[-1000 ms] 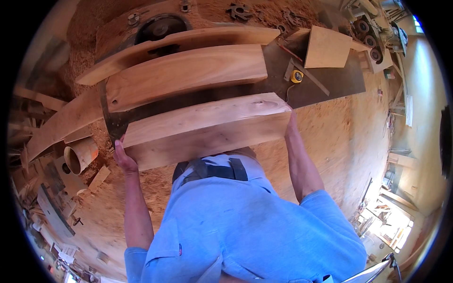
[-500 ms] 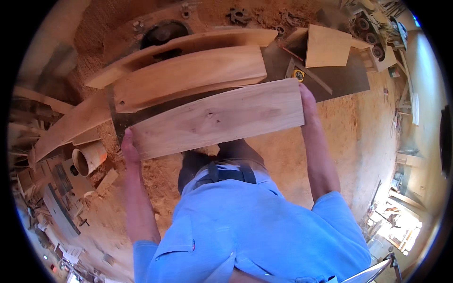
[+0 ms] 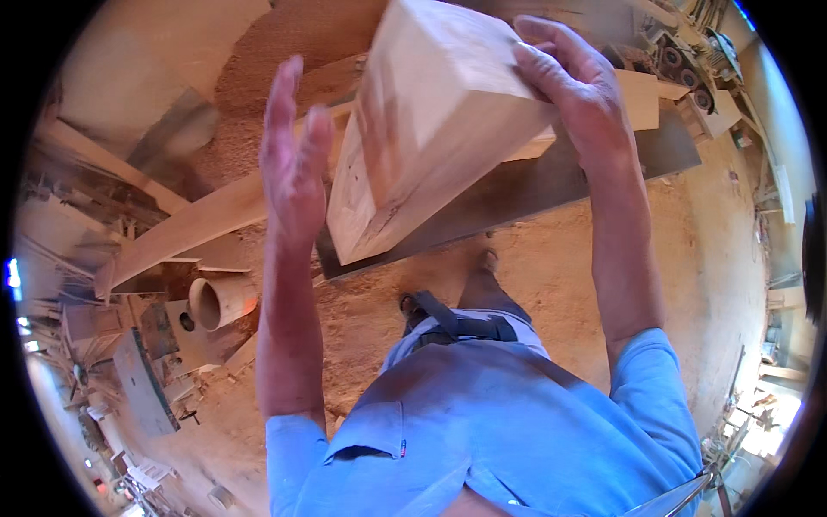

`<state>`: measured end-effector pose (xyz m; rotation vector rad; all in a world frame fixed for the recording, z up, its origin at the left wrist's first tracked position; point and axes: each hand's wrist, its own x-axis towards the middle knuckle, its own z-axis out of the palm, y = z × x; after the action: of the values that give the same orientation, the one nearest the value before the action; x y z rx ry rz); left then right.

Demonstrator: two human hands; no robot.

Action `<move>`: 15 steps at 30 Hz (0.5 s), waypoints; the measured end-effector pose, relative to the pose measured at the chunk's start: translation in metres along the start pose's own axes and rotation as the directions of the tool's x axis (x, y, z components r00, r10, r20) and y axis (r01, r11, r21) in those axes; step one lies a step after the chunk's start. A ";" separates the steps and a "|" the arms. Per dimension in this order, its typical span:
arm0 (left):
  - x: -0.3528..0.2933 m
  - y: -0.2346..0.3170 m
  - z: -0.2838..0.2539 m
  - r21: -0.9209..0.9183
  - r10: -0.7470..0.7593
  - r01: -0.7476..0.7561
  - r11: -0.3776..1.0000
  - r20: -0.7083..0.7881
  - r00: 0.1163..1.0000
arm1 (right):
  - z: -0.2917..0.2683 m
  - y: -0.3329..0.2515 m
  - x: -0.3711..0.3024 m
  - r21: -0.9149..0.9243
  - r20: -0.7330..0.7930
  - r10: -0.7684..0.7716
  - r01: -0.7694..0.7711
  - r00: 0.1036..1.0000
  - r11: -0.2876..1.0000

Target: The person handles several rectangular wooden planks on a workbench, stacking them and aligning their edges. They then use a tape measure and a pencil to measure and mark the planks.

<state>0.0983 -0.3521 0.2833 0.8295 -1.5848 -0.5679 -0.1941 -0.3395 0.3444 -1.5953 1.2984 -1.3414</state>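
Note:
A thick pale wooden block (image 3: pixel 448 112) is tipped up, its broad end tilted up toward me and its narrow-looking lower end down near the dark bench top (image 3: pixel 517 207). My right hand (image 3: pixel 573 82) grips its upper right edge, thumb and fingers bent around the corner. Just left of the block, my left hand (image 3: pixel 297 155) is raised with its fingers stretched, holding nothing; it is slightly blurred. Whether the block's lower end touches the bench top cannot be made out. Behind the block, other wooden pieces are largely hidden.
A long curved plank (image 3: pixel 185 228) juts out left of the bench. Below it lies a sawdust-covered bucket (image 3: pixel 220 303) on its side, near a grey curved board (image 3: pixel 145 379). A squarish board (image 3: pixel 636 95) sits at the right. Sawdust covers the ground.
The block was held level by both ends across my front. Now it is turned up on end toward me, my left hand has let go, and my right hand has risen with it.

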 end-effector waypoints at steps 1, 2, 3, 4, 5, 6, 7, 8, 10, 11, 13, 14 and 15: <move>0.017 0.021 0.005 -0.112 -0.010 0.009 0.994 -0.010 1.000 | 0.012 -0.011 -0.006 0.056 0.033 -0.030 0.029 0.999 0.998; 0.034 0.044 0.012 -0.217 -0.017 0.012 0.976 -0.023 1.000 | 0.018 -0.018 -0.011 0.117 0.066 -0.069 0.061 0.995 0.991; 0.041 0.061 0.009 -0.307 -0.025 0.011 0.952 -0.041 0.999 | 0.025 -0.019 -0.016 0.239 0.098 -0.115 0.089 0.989 0.967; 0.043 0.070 0.001 -0.313 -0.069 0.057 0.948 -0.028 0.997 | 0.032 -0.017 -0.021 0.356 0.125 -0.162 0.108 0.979 0.928; 0.044 0.075 -0.005 -0.318 -0.118 0.107 0.942 -0.015 0.993 | 0.039 -0.010 -0.026 0.469 0.147 -0.207 0.116 0.967 0.875; 0.046 0.081 -0.012 -0.322 -0.164 0.154 0.934 -0.004 0.986 | 0.040 -0.003 -0.036 0.498 0.179 -0.157 0.048 0.971 0.866; 0.046 0.079 -0.020 -0.323 -0.157 0.139 0.936 -0.030 0.987 | 0.039 0.009 -0.046 0.492 0.229 -0.081 -0.044 0.970 0.870; 0.044 0.073 -0.031 -0.322 -0.146 0.122 0.939 -0.053 0.988 | 0.038 0.026 -0.056 0.482 0.279 -0.007 -0.133 0.960 0.866; 0.041 0.073 -0.036 -0.214 -0.115 0.103 0.971 -0.047 0.992 | 0.031 0.089 -0.080 0.488 0.402 0.171 -0.369 0.899 0.791; 0.040 0.071 -0.033 -0.231 -0.124 0.108 0.967 -0.056 0.991 | 0.029 0.124 -0.103 0.479 0.387 0.251 -0.426 0.887 0.768; 0.040 0.068 -0.029 -0.240 -0.126 0.103 0.965 -0.083 0.988 | 0.023 0.182 -0.146 0.361 0.387 0.398 -0.534 0.832 0.765; 0.038 0.066 -0.030 -0.283 -0.138 0.102 0.954 -0.109 0.984 | 0.022 0.200 -0.172 0.345 0.350 0.473 -0.581 0.809 0.738; 0.041 0.072 -0.028 -0.300 -0.136 0.092 0.950 -0.130 0.982 | 0.011 0.244 -0.213 0.224 0.403 0.592 -0.702 0.698 0.676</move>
<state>0.1091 -0.3360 0.3684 0.7237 -1.2830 -0.7853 -0.2420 -0.2044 0.0538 -0.8760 1.1777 -0.7725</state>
